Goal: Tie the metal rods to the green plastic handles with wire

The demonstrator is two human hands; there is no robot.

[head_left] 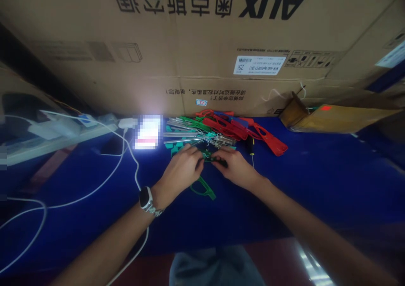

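Note:
My left hand (186, 165), with a watch (146, 199) on its wrist, is closed in a pinch. My right hand (232, 166) is closed opposite it. Between the fingertips of both hands is a small dark green part (208, 157), largely hidden; its kind cannot be made out. A green plastic looped piece (204, 189) lies just below my left hand. Just beyond the fingers are metal rods (180, 135) with thin white wires, teal pieces (171, 144) and a bundle of metal parts (224, 140). Past these lie red plastic pieces (226, 128) and green ones (193, 122).
A screwdriver (251, 149) lies right of my right hand. A large cardboard box (177, 66) stands behind the blue tabletop (316, 184). A bright pixelated screen (147, 132), white cables (131, 149) and a power strip (57, 140) are left; a yellow package (335, 117) is right.

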